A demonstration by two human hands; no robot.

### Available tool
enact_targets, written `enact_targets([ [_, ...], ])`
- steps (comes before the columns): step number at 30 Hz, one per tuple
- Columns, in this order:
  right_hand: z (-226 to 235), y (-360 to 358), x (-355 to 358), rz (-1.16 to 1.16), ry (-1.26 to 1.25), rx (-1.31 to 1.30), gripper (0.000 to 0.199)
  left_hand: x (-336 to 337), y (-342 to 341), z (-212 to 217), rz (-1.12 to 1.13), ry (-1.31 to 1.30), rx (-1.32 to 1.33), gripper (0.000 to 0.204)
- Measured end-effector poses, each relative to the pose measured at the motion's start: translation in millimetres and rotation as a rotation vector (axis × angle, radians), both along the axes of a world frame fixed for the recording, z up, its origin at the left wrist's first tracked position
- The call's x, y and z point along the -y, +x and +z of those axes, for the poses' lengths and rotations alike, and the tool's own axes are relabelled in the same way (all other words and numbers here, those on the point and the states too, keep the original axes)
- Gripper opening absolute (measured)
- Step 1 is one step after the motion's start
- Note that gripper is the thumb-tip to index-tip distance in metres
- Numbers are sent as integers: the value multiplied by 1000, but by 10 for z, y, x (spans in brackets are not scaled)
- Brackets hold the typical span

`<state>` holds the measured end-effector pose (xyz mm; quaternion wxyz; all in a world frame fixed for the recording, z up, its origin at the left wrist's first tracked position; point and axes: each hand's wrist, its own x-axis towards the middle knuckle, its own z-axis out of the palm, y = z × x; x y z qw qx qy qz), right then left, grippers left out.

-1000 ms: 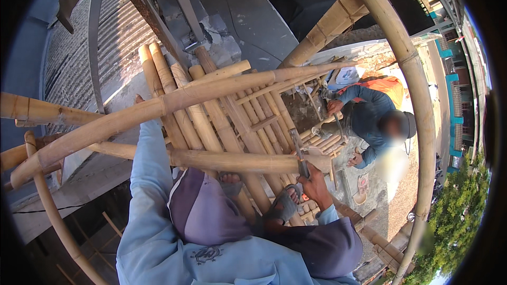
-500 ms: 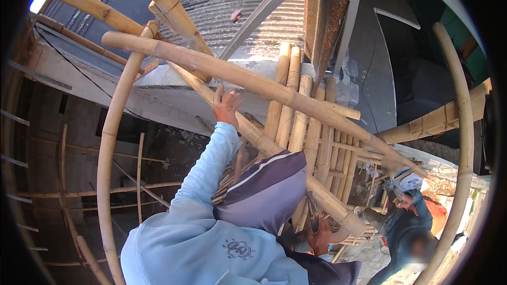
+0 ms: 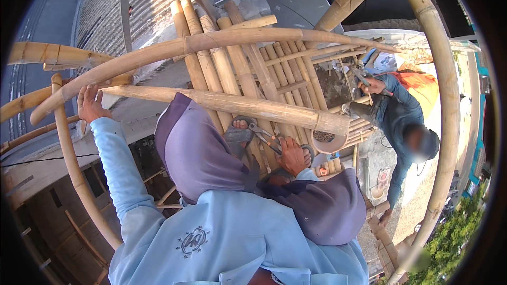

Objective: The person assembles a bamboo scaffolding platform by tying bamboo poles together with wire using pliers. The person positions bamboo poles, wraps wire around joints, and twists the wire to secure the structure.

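My left arm reaches out to the far left. There my left hand (image 3: 92,104) touches the underside of a long bamboo pole (image 3: 237,37) with its fingers stretched out. Low in the middle, my right hand (image 3: 291,155) is closed on pliers (image 3: 265,137) with orange on the handles; their jaws point up and left, close to my sandalled foot (image 3: 240,133). A thicker bamboo pole (image 3: 237,104) crosses in front of me, between the long pole and my right hand. An upright bamboo pole (image 3: 74,163) meets the long pole near my left hand.
Beneath me is a platform of bamboo poles (image 3: 211,71) laid side by side. A person in dark blue (image 3: 409,97) works lower down at the right, holding a tool. A curved upright bamboo pole (image 3: 443,89) stands at the right. Corrugated roofing (image 3: 137,0) lies at the far left.
My view has swung to the right, so the poles now lie more level. My left hand has moved from beside the thick pole out to the long pole. My right hand still holds the pliers.
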<state>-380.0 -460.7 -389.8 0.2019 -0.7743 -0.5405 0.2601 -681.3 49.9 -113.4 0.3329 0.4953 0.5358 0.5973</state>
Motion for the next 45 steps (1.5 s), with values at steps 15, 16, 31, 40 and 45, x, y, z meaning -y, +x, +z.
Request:
enact_targets([
  [15,-120,389,103,521,-55,30,63,-156,829,218,-136,-35,-18,25],
  [16,-41,364,3,534,1,57,59,-123,840,233,-121,-35,-46,25],
  [31,1107,2424,90,-688,218,332,31,-787,-1357,494,68,253,-557,22],
  [40,-307,2856,-336,-1276,185,-1204,71,-233,-718,1160,349,366,-1233,23],
  [45,-530,3280,-623,-1148,318,-1435,57,-204,-1360,1211,593,227,-1365,23],
])
